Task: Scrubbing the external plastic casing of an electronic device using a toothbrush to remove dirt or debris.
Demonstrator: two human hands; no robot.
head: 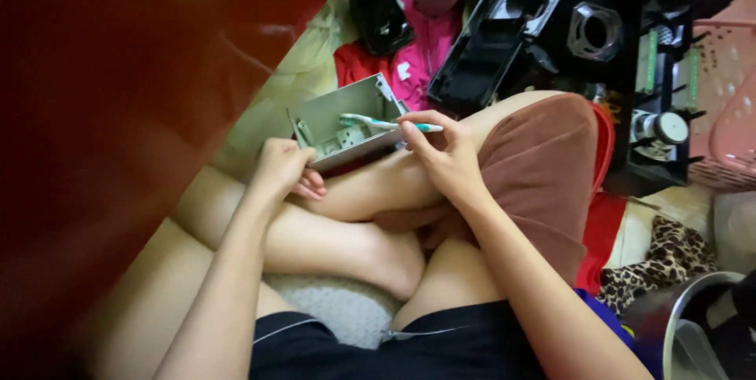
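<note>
the open grey metal box (346,122) rests tilted on my bent knee, my left hand (285,169) curled tight around its near edge. my right hand (442,153) pinches a white and teal toothbrush (387,122), bristles inside the box; black machine parts (543,25) lie on the floor beyond.

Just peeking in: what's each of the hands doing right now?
Left hand: closed on the edge of the grey metal box.
Right hand: closed, holding a toothbrush inside the box.
</note>
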